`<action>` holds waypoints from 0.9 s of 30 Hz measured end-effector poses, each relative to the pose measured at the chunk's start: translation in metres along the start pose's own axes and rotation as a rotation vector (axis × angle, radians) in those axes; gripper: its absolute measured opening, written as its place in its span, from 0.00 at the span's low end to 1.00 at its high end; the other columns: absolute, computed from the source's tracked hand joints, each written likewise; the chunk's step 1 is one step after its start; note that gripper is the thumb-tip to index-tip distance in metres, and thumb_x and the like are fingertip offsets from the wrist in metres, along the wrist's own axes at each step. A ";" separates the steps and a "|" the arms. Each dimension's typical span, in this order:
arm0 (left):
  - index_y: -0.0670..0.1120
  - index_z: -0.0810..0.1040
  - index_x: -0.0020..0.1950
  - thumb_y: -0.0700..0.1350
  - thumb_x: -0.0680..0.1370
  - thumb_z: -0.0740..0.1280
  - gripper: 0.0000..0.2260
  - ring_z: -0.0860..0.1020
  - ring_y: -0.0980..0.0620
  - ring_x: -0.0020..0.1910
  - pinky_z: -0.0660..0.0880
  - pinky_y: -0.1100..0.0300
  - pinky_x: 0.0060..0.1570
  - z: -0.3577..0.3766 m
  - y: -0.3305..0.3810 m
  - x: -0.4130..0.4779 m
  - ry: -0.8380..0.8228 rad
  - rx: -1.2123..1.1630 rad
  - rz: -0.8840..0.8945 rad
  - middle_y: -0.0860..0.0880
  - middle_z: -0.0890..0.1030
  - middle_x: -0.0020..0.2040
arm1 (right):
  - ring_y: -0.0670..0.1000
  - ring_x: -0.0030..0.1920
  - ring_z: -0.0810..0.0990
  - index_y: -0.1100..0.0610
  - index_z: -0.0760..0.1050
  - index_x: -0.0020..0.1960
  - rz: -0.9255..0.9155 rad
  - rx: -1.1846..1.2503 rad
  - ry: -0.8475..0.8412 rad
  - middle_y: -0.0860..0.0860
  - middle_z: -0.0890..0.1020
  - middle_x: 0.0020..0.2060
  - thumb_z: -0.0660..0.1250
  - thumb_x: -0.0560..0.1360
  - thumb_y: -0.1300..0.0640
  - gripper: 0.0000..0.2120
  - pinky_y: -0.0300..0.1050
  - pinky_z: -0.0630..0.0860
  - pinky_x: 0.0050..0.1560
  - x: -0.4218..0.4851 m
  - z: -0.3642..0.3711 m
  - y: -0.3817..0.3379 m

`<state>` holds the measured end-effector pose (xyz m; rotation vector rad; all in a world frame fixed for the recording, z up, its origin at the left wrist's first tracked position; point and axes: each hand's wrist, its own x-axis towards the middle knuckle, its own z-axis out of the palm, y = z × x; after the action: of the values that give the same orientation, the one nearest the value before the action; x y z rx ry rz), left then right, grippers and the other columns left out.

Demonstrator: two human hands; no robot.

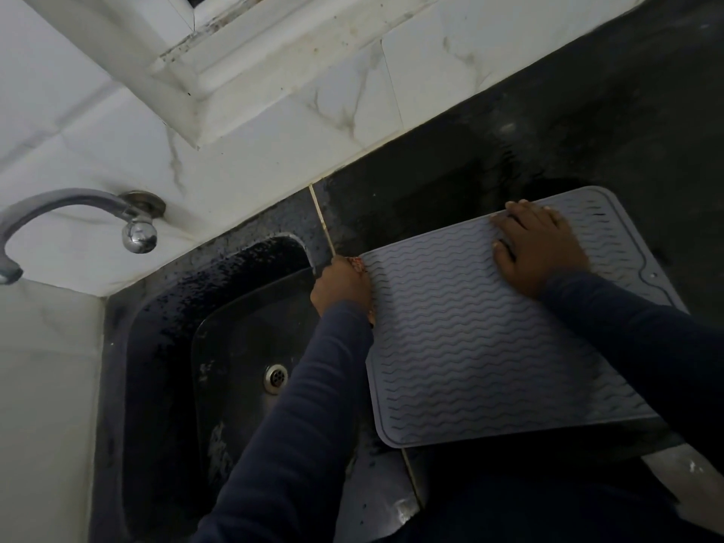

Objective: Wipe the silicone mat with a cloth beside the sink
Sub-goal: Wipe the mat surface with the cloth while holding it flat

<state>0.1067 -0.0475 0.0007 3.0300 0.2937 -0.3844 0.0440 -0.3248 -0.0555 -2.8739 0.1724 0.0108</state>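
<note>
A grey silicone mat [482,346] with wavy ridges lies flat on the dark counter, right of the sink. My right hand [538,248] rests palm down on the mat's far edge, fingers spread, holding nothing. At the mat's far left corner my left hand [342,286] is closed around a small patterned cloth [358,264]; only a reddish bit of the cloth shows above the knuckles. Both forearms are in dark blue sleeves.
A dark sink [219,346] with a metal drain [276,378] sits left of the mat. A curved chrome tap [78,213] comes out of the white tiled wall [274,150]. The dark counter [587,131] looks wet behind the mat.
</note>
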 end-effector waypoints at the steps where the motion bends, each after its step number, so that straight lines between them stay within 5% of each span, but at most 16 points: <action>1: 0.43 0.73 0.59 0.52 0.80 0.58 0.15 0.78 0.40 0.56 0.73 0.51 0.50 0.000 -0.001 -0.003 -0.009 0.002 -0.001 0.42 0.78 0.57 | 0.56 0.74 0.63 0.55 0.67 0.72 0.000 -0.003 0.002 0.56 0.68 0.73 0.49 0.75 0.43 0.30 0.57 0.55 0.75 0.000 0.000 0.000; 13: 0.44 0.69 0.56 0.59 0.79 0.59 0.19 0.77 0.38 0.53 0.70 0.52 0.47 0.014 -0.034 -0.076 -0.040 -0.140 -0.016 0.42 0.78 0.54 | 0.57 0.74 0.63 0.56 0.67 0.72 -0.010 0.006 0.014 0.57 0.68 0.73 0.50 0.75 0.44 0.29 0.57 0.55 0.75 -0.002 -0.002 -0.001; 27: 0.44 0.70 0.58 0.53 0.80 0.56 0.14 0.77 0.39 0.54 0.72 0.49 0.50 0.005 -0.010 -0.005 0.040 -0.058 0.024 0.42 0.78 0.56 | 0.58 0.74 0.63 0.56 0.68 0.72 -0.012 0.020 0.028 0.58 0.68 0.72 0.52 0.75 0.45 0.29 0.57 0.54 0.74 -0.001 -0.003 -0.003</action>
<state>0.0993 -0.0393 -0.0031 2.9844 0.2664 -0.3084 0.0433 -0.3230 -0.0521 -2.8560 0.1602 -0.0336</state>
